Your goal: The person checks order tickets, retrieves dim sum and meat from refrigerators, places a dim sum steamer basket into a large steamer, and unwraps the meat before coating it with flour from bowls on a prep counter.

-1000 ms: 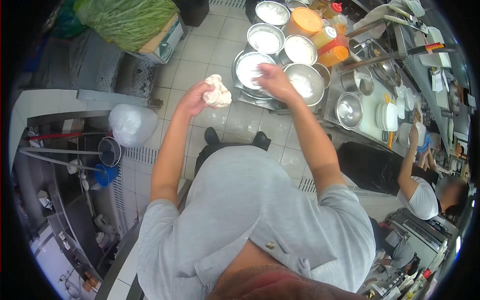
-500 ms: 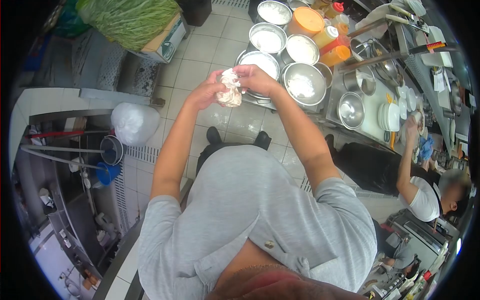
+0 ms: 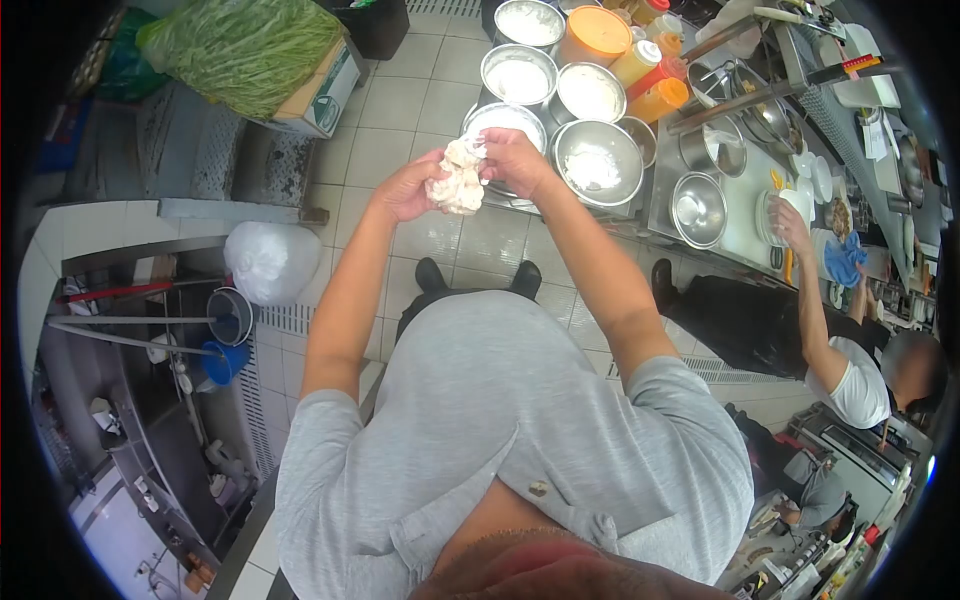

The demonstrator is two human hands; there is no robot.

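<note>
In front of me, above the tiled floor, a pale, lumpy piece of food (image 3: 458, 180) is between my hands. It looks coated in white powder; its exact kind is hard to make out. From the left, my left hand (image 3: 408, 190) grips its lower side with the thumb across it. The fingers of my right hand (image 3: 512, 163) pinch its upper right edge. Just behind my right hand is a round metal pan of white powder (image 3: 497, 122). A wide steel bowl (image 3: 622, 150) with white powder inside stands to the right of it.
More metal tubs of white powder (image 3: 519, 75), an orange lid (image 3: 597, 36) and sauce bottles (image 3: 662, 97) crowd the counter. At right, a co-worker's hand (image 3: 790, 222) is by stacked plates. Leafy greens (image 3: 245, 55) lie upper left; a white bag (image 3: 270, 262) sits on the floor at left.
The food piece has turned and spread a little between my hands. My right hand has shifted slightly to the right. At right, the co-worker's hand has moved left to the plates.
</note>
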